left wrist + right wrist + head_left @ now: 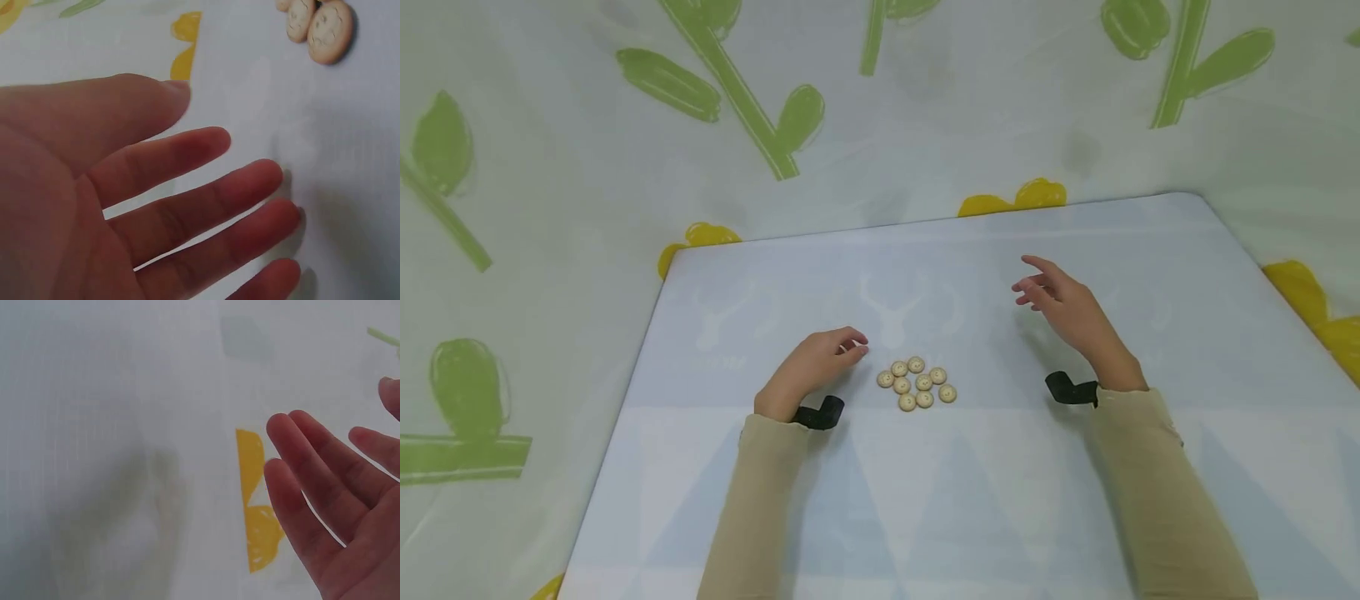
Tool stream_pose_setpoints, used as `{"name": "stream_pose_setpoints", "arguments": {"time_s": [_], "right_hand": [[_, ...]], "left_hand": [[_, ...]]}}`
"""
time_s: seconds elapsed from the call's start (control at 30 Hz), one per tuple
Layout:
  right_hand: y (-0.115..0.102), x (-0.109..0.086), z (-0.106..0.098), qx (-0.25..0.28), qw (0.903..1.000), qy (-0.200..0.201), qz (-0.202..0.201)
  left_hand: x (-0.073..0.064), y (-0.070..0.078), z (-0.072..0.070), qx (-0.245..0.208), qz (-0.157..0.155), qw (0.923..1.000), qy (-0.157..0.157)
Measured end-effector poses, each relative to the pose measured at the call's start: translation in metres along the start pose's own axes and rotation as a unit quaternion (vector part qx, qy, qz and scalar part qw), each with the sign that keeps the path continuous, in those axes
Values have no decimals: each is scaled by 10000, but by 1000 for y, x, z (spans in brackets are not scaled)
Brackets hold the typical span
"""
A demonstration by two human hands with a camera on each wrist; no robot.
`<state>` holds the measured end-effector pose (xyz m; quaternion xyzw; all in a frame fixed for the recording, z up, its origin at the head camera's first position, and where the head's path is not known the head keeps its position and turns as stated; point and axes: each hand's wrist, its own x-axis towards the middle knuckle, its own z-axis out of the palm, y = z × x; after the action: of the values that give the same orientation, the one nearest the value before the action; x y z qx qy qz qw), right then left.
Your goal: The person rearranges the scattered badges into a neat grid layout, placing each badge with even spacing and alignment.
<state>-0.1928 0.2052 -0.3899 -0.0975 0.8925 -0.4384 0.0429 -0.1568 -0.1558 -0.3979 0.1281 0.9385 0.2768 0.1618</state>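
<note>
Beige round discs (923, 382) sit clustered on the pale blue-patterned tabletop (985, 533), left hand (811, 364) just beside them with fingers relaxed, right hand (1073, 317) well apart rightward, fingers also loose, green-leaf-printed sheet (587, 167) beyond.

No lettering, brand or number can be read. Thin dark marks are borne by the round beige pieces (923, 382) — not legible as characters — and pale, faint shapes on the tabletop (1000, 517) cannot be deciphered.
</note>
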Motion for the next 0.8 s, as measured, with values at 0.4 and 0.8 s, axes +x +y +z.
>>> {"name": "stream_pose_setpoints", "arguments": {"time_s": [0.4, 0.8], "right_hand": [[-16, 4, 26, 625, 9950, -779, 87], [-17, 18, 62, 318, 9891, -1418, 219]], "left_hand": [[8, 6, 11, -375, 179, 9974, -594], [14, 1, 22, -92, 765, 9961, -419]]}}
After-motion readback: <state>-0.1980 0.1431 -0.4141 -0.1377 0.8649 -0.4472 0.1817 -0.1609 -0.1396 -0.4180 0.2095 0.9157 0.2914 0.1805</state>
